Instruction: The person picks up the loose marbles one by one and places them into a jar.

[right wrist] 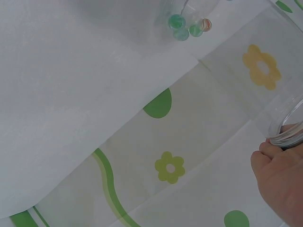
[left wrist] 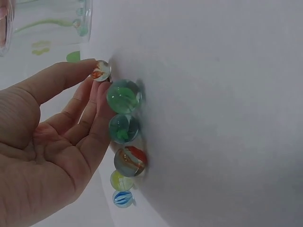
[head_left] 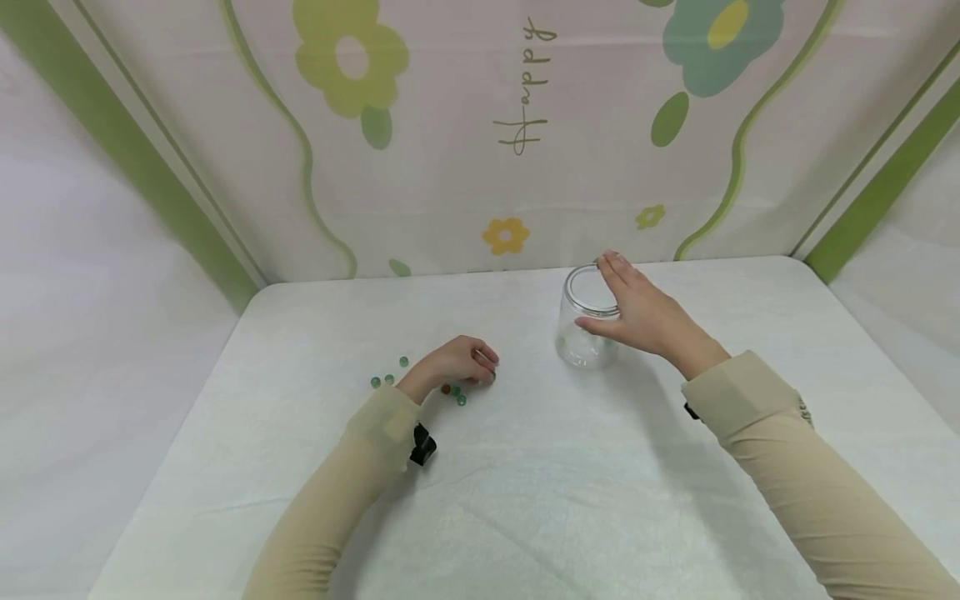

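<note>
My left hand [head_left: 459, 360] is low over the white table, left of the glass jar. In the left wrist view, its thumb and fingertips pinch a clear marble with orange and white swirls [left wrist: 100, 70]. Beside those fingers lie a large green marble [left wrist: 124, 97], another green marble [left wrist: 124, 128], a red-brown one [left wrist: 130, 161], a yellow one [left wrist: 121, 180] and a blue-striped one [left wrist: 123, 198]. My right hand [head_left: 651, 315] holds the upright jar [head_left: 581, 346] at its rim from the right. Several marbles [right wrist: 177, 21] show at the jar's bottom in the right wrist view.
Left of my left wrist, several marbles lie on the cloth, among them a green marble [head_left: 403, 362]. The white-covered table [head_left: 525, 500] ends at a flower-patterned curtain [head_left: 450, 167] behind the jar.
</note>
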`<state>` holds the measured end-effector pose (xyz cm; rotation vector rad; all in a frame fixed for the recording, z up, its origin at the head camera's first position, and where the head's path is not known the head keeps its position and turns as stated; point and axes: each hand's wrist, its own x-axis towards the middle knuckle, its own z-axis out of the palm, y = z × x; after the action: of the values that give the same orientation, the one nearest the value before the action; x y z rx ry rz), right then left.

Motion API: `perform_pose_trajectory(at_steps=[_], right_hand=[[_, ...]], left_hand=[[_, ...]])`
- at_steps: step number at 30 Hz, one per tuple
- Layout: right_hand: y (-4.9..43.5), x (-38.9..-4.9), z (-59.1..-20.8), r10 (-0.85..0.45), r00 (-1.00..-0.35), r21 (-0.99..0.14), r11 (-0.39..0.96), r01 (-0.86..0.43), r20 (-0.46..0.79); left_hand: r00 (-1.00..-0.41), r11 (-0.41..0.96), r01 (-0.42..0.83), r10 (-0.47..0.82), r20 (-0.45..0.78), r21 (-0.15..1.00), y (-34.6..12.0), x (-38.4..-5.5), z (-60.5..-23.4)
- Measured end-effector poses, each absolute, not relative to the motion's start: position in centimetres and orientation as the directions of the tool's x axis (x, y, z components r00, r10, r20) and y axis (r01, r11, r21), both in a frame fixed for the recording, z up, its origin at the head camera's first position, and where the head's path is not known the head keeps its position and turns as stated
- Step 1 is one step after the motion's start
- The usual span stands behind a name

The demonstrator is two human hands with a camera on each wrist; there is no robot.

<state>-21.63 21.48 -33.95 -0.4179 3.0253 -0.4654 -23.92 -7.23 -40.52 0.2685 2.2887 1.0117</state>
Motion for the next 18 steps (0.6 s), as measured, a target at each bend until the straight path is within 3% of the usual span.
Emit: perform_pose_trajectory(at_steps=[11,18], right_hand=[[21.4,-21.6,-33.7,-0.28,-0.96,-0.289,0.92,-0.266,-0.009],[21.3,-21.6,-33.8,-0.278,-0.96,-0.287,0.921,-0.262,-0.016]], left_hand=[[-0.807,0.67,-0.089,0.386,-0.448,0.737,-6.8,-24.0,-40.2],[-0.804,0.559,-0.174,0.395,-0.445,0.811,-6.2,-24.2,-39.1]])
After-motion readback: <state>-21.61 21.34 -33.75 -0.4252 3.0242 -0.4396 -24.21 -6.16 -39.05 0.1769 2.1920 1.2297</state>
